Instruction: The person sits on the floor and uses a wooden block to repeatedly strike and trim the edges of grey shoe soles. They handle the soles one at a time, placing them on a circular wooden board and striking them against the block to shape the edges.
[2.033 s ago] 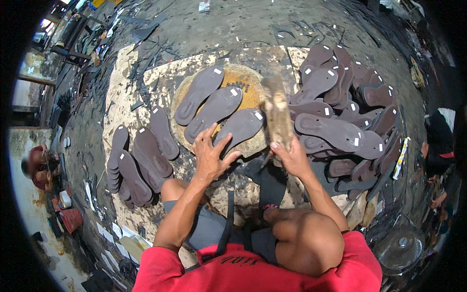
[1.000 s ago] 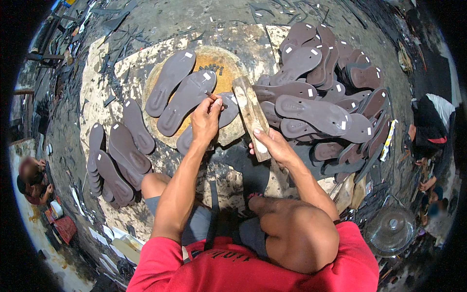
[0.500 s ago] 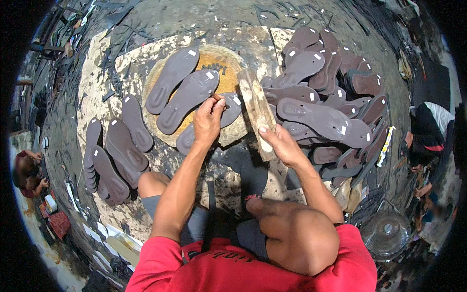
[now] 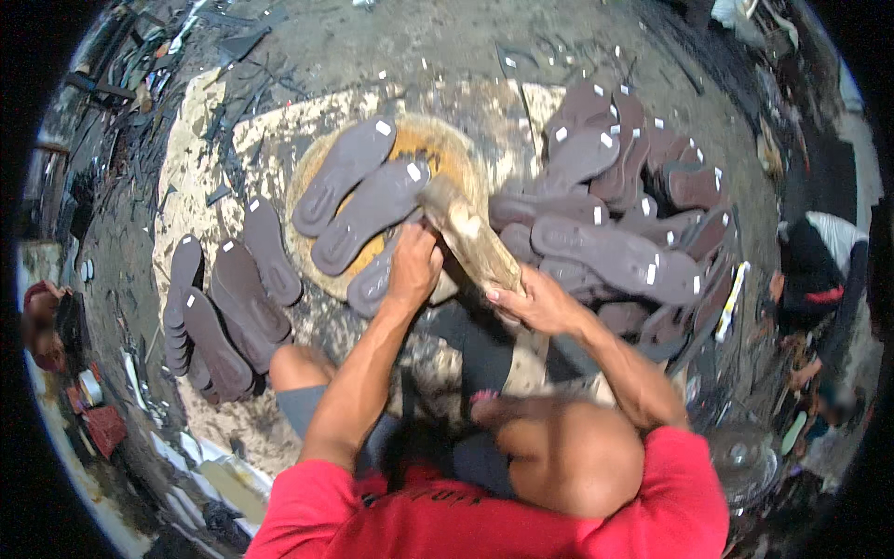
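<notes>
Now that the wooden bat (image 4: 470, 235), grasped in the right grip (image 4: 540, 303), had been swung toward ten-thirty, striking seemed begun; the left grip (image 4: 413, 265) was clenched, presumably around the small tool, now hidden, and the nearest sole (image 4: 370, 284) was seen at its eight o'clock on the round block (image 4: 456, 149)

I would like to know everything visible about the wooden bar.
The wooden bar is long and thick, brown with paler, worn-looking patches. It slants from upper left to lower right, overlapping the round block's right edge in this view. The right hand grips its lower end. The blurred upper end is near the left hand; contact cannot be told.
</notes>
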The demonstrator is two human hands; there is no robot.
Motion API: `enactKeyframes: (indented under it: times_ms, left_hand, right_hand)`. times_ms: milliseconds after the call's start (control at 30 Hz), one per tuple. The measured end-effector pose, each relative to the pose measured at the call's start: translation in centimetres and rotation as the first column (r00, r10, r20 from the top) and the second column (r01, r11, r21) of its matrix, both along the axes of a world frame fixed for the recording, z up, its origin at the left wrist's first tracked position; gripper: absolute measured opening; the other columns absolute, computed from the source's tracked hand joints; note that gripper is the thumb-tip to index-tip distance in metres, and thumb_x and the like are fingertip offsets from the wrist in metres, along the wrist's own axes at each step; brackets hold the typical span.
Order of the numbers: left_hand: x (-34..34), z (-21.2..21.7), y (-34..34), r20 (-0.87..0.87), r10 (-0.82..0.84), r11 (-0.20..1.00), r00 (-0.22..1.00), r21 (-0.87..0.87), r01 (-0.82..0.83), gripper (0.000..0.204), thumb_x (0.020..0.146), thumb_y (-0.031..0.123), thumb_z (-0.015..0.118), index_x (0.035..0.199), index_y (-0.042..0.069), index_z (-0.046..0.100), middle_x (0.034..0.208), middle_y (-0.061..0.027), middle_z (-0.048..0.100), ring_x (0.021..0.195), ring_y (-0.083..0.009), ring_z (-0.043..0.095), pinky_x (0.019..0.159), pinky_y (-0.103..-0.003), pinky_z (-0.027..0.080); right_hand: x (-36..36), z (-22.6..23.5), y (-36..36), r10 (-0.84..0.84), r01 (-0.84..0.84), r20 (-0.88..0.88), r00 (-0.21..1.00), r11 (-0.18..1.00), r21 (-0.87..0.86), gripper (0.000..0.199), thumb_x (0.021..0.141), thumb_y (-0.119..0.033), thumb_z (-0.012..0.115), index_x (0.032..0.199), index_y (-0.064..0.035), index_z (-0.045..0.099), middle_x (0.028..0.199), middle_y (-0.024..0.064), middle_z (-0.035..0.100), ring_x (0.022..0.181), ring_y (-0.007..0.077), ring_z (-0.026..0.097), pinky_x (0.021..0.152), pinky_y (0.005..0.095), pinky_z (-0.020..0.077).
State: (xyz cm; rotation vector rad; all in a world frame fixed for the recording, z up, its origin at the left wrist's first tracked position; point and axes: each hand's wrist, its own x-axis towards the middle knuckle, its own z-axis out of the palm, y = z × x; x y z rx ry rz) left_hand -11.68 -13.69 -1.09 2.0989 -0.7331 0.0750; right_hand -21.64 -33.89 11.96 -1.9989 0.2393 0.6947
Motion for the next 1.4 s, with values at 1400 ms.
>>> enactKeyframes:
  times_ms: [1400]
  left_hand:
    - [7.5,0.7,1.3,-0.081,0.23,0.951,0.97,-0.191,-0.242,0.018,0.099,0.015,0.066,0.108,0.0,0.065,0.094,-0.0153,0.067,0.087,-0.0336,0.066,0.077,-0.042,0.052]
  right_hand:
    - [6.4,-10.1,-0.3,-0.193,0.219,-0.115,0.974,0.933,0.286,0.052,0.107,-0.048,0.053,0.123,0.001,0.063,0.106,0.0039,0.067,0.096,0.0127,0.059,0.088,0.0325,0.049]
